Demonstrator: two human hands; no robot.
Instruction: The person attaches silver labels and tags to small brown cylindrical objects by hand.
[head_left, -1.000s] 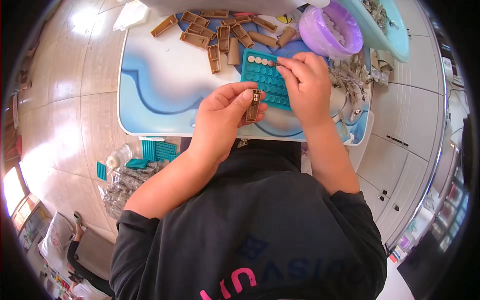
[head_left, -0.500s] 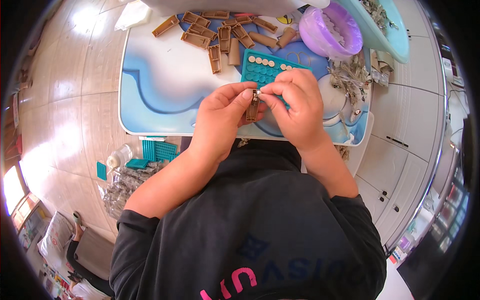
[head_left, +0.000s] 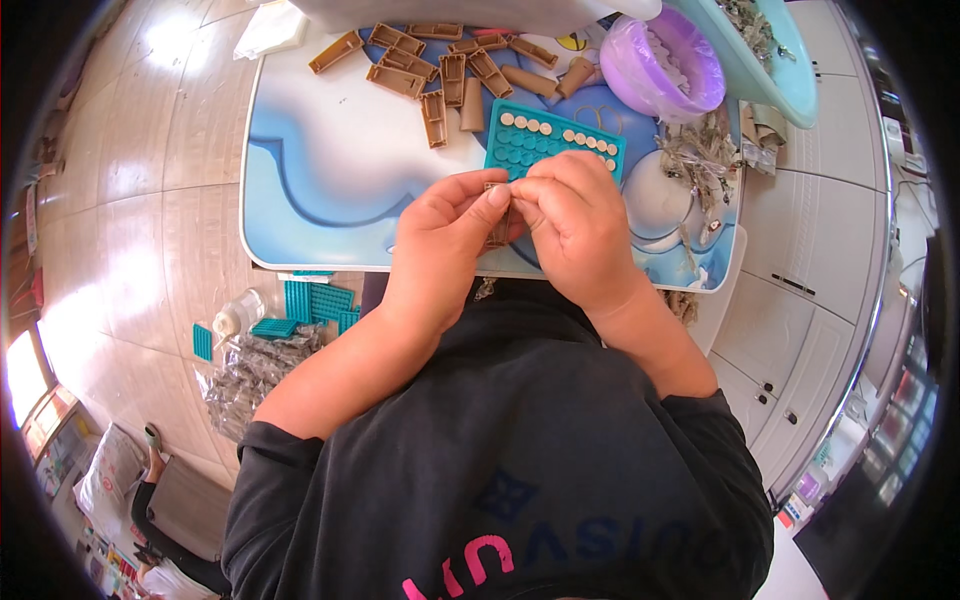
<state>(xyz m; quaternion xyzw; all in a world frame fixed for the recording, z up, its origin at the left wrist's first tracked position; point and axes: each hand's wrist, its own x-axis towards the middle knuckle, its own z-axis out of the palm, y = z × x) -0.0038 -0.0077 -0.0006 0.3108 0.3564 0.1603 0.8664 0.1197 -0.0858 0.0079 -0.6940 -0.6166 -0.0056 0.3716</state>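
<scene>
My left hand grips a narrow brown plastic casing, held upright over the table's near edge. At the casing's top end, the fingertips of my right hand are pinched together beside my left thumb. Whatever small piece they hold is hidden by the fingers. Just beyond my hands lies a teal tray of round cells, with small beige discs in its far rows. Several more brown casings are scattered on the table farther off, some hollow side up.
A purple bowl with a plastic liner and a pale teal basin stand at the far right. Small bagged parts lie below them. Floor left: teal trays, a clear bottle, a bag of grey pieces. A person's leg shows lower left.
My right fingers have closed in against the casing's top, covering the small pale piece that showed between them. The right hand has shifted slightly left, uncovering more discs in the tray.
</scene>
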